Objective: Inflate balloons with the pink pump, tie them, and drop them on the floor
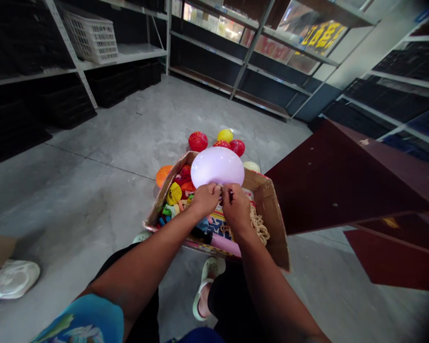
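A pale purple balloon, inflated and round, is held above a cardboard box by 2 bare hands. The neck of the balloon is pinched at its lower edge, where both hands meet. The left hand is closed on the neck from the left, its fingers curled tight. The right hand is closed on the same neck from the right, its fingers bent in and touching those of the left hand.

The box is seen on the concrete floor, just in front of the person's knees, its flaps open. In its left part a heap of uninflated balloons of many colours is seen; near its right wall a bundle of beige rubber bands lies. A pink tube is laid along its near edge.

Beyond the box, 3 red balloons, 1 yellow balloon and 1 orange balloon rest on the floor, close together. A dark red board is seen to the right of the box. A white basket is set on a metal shelf at the far left.
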Motion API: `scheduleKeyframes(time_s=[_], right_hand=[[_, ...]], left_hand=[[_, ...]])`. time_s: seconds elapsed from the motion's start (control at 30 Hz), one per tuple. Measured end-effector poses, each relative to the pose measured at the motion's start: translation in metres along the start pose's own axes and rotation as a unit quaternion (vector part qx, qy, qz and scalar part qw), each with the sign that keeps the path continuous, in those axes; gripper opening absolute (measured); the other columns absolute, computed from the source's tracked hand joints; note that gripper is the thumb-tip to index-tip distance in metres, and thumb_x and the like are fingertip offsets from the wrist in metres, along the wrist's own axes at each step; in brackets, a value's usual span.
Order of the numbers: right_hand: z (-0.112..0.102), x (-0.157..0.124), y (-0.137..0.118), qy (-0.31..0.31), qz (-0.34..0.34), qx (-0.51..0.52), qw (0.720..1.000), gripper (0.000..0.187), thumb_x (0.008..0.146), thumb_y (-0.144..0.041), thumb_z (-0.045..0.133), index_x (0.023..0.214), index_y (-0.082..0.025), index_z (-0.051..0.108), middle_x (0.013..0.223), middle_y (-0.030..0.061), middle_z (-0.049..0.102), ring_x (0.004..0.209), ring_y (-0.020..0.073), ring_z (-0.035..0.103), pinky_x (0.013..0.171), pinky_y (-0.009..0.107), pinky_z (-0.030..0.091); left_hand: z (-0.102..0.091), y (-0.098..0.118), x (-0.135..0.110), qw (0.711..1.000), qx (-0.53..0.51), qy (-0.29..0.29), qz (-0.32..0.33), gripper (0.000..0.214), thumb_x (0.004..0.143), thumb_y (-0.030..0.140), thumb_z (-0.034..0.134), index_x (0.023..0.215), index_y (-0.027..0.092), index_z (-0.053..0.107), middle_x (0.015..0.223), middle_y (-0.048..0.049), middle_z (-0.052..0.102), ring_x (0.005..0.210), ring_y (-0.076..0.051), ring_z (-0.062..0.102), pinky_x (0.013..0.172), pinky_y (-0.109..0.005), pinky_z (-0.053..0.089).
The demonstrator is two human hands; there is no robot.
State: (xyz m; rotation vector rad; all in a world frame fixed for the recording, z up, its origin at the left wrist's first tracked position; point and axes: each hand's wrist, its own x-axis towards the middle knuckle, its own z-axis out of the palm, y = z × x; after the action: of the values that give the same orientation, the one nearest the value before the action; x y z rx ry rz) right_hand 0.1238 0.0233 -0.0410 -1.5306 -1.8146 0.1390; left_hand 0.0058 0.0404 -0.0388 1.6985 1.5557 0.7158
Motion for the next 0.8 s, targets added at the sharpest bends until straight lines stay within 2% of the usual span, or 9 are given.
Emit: scheduleKeyframes(time_s=[0.1, 0.23, 0.3, 0.37, 0.43, 0.5, 0.57, 0.67, 0.8], right_hand=[[-0.006, -0.002, 0.002, 0.0, -0.001, 0.066, 0.998, 0.018, 0.09, -0.028, 0.044, 0.087, -0.019, 0.058, 0.079, 0.0038, 0.062, 0.075, 0.0166, 0.058, 0.069, 0.027, 0.046], [-0.013, -0.003, 0.002, -0.035, -0.085, 0.082, 0.992, 0.022, 0.089, -0.021, 0.043, 0.093, -0.018, 0.064, 0.09, 0.0067, 0.059, 0.087, 0.0175, 0.058, 0.078, 0.03, 0.047], [-0.012, -0.003, 0.002, -0.04, -0.097, 0.091, 0.99, 0.023, 0.088, -0.021, 0.045, 0.093, -0.019, 0.068, 0.091, 0.0074, 0.059, 0.087, 0.0176, 0.058, 0.078, 0.031, 0.048], [-0.009, -0.002, 0.001, -0.032, -0.043, 0.132, 0.99, 0.02, 0.086, -0.024, 0.051, 0.091, -0.02, 0.07, 0.087, 0.0058, 0.063, 0.08, 0.0166, 0.06, 0.073, 0.03, 0.05], [-0.006, -0.001, 0.001, -0.023, 0.068, 0.202, 0.977, 0.017, 0.08, -0.03, 0.06, 0.089, -0.02, 0.07, 0.08, 0.0035, 0.066, 0.069, 0.0155, 0.062, 0.064, 0.029, 0.051], [-0.004, 0.001, 0.0, -0.033, 0.196, 0.274, 0.941, 0.022, 0.072, -0.036, 0.068, 0.084, -0.018, 0.069, 0.071, 0.0016, 0.067, 0.057, 0.0147, 0.061, 0.049, 0.025, 0.048], [-0.004, 0.004, -0.002, -0.064, 0.286, 0.328, 0.898, 0.027, 0.065, -0.04, 0.072, 0.078, -0.017, 0.068, 0.06, -0.0003, 0.064, 0.048, 0.0131, 0.057, 0.037, 0.021, 0.04], [-0.007, 0.007, -0.004, -0.093, 0.327, 0.387, 0.857, 0.027, 0.06, -0.038, 0.075, 0.073, -0.016, 0.067, 0.051, -0.0032, 0.059, 0.042, 0.0094, 0.05, 0.033, 0.018, 0.032], [-0.008, 0.007, -0.007, -0.067, 0.327, 0.417, 0.846, 0.024, 0.059, -0.036, 0.074, 0.067, -0.018, 0.06, 0.046, -0.0065, 0.054, 0.039, 0.0079, 0.045, 0.035, 0.019, 0.032]], left_hand=[[0.002, -0.007, 0.005, 1.0, -0.002, 0.031, 0.0, 0.039, 0.09, 0.038, 0.033, 0.079, 0.017, 0.064, 0.069, -0.0035, 0.063, 0.067, -0.016, 0.058, 0.063, -0.026, 0.041], [0.002, -0.01, 0.007, 0.999, 0.011, 0.03, 0.011, 0.04, 0.09, 0.039, 0.032, 0.081, 0.018, 0.064, 0.069, -0.0034, 0.063, 0.065, -0.016, 0.057, 0.062, -0.026, 0.04], [0.002, -0.008, 0.005, 0.999, 0.024, 0.025, 0.01, 0.038, 0.09, 0.036, 0.032, 0.083, 0.018, 0.064, 0.07, -0.0035, 0.063, 0.064, -0.015, 0.056, 0.062, -0.025, 0.04], [0.001, -0.005, 0.002, 0.999, 0.043, 0.022, 0.009, 0.036, 0.09, 0.033, 0.032, 0.084, 0.017, 0.064, 0.072, -0.004, 0.064, 0.066, -0.015, 0.056, 0.064, -0.026, 0.04], [0.001, -0.003, 0.0, 0.998, 0.063, 0.024, 0.013, 0.035, 0.09, 0.032, 0.032, 0.085, 0.017, 0.063, 0.076, -0.0047, 0.065, 0.07, -0.016, 0.057, 0.068, -0.026, 0.04], [0.0, -0.001, -0.002, 0.996, 0.077, 0.028, 0.019, 0.036, 0.091, 0.034, 0.031, 0.087, 0.018, 0.063, 0.078, -0.0052, 0.065, 0.072, -0.016, 0.058, 0.07, -0.027, 0.04], [0.0, 0.0, -0.003, 0.996, 0.082, 0.025, 0.022, 0.037, 0.092, 0.035, 0.03, 0.089, 0.018, 0.063, 0.078, -0.0056, 0.065, 0.072, -0.017, 0.058, 0.07, -0.027, 0.04], [-0.002, 0.001, -0.004, 0.996, 0.082, 0.018, 0.034, 0.039, 0.092, 0.035, 0.028, 0.09, 0.017, 0.062, 0.078, -0.0064, 0.065, 0.072, -0.017, 0.058, 0.07, -0.028, 0.041], [-0.002, 0.001, -0.004, 0.996, 0.075, 0.013, 0.054, 0.035, 0.092, 0.032, 0.03, 0.091, 0.017, 0.062, 0.081, -0.0062, 0.065, 0.076, -0.017, 0.059, 0.072, -0.028, 0.041]])
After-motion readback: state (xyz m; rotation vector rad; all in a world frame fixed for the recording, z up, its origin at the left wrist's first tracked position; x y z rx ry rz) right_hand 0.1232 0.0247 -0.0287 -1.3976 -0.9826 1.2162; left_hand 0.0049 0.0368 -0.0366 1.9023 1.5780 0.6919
